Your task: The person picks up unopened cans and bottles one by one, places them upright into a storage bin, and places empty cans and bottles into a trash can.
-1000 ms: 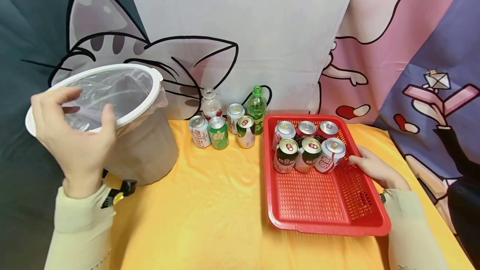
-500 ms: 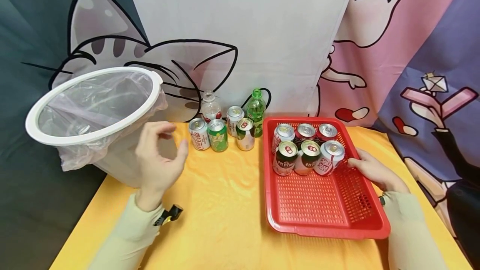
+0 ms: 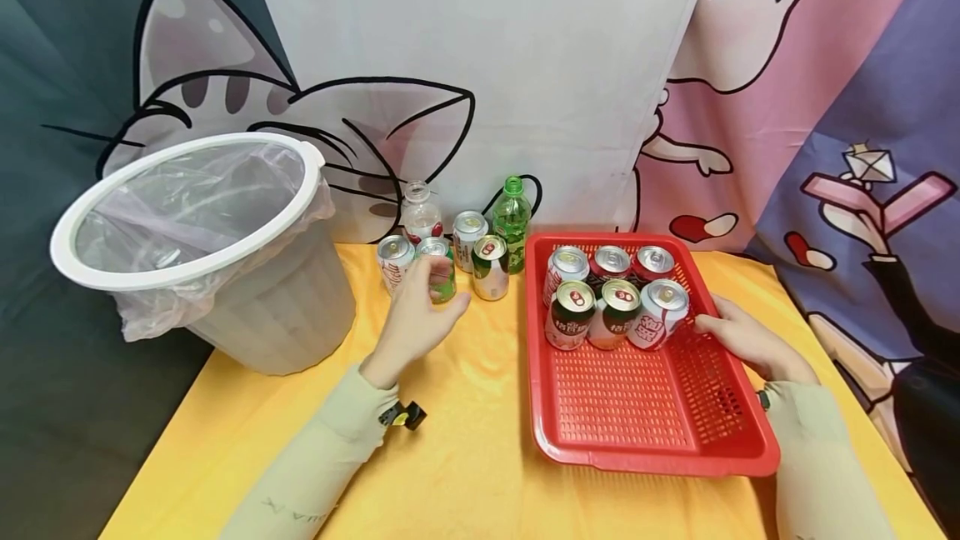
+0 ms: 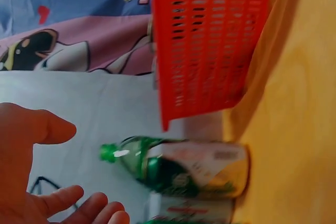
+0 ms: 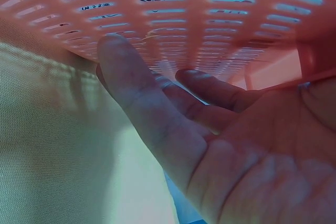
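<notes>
My left hand is in front of the green can, covering part of it, thumb and fingers spread apart around nothing. Whether it touches the can is unclear. Beside it stand a white Coca-Cola can and a dark green and white can. Behind are another silver-white can, a clear bottle and a green bottle. My right hand grips the right rim of a red plastic basket, thumb on top; in the right wrist view the fingers reach underneath its slotted wall.
Several cans stand in two rows at the back of the basket, among them a white and red can. At left is a grey bin with a white rim and clear liner. A printed cloth hangs behind the yellow tabletop.
My left hand has moved from over the bin rightward and down to the green can. The right hand and basket stay where they were.
</notes>
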{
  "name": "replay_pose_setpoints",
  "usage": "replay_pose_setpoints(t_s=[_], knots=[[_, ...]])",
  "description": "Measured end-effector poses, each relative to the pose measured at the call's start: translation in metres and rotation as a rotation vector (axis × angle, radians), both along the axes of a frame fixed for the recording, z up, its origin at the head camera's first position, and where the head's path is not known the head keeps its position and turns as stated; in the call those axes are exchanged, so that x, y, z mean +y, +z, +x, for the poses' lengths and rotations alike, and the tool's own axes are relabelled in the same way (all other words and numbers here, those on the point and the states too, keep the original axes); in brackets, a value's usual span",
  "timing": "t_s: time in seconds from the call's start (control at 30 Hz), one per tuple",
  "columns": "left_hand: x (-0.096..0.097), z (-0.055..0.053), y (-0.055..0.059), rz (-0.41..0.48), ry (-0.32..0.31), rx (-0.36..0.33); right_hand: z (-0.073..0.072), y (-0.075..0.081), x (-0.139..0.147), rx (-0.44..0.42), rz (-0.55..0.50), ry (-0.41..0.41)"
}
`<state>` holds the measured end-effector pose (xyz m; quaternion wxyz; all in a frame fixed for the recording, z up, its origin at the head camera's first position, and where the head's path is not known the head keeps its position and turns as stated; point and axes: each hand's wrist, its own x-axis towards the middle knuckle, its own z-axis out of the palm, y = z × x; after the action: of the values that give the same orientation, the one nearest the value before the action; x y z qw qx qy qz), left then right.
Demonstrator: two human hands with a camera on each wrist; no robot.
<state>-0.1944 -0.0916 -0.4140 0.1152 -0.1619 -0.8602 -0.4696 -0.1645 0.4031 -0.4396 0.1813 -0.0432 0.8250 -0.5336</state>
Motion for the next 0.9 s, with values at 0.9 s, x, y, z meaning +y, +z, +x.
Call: replay_pose_setpoints(t_s=[0.9], knots=[[0.08, -0.051, -0.061, -0.162, 0.288, 0.002, -0.001, 0.002, 0.0, 0.002, -0.01, 0.008]])
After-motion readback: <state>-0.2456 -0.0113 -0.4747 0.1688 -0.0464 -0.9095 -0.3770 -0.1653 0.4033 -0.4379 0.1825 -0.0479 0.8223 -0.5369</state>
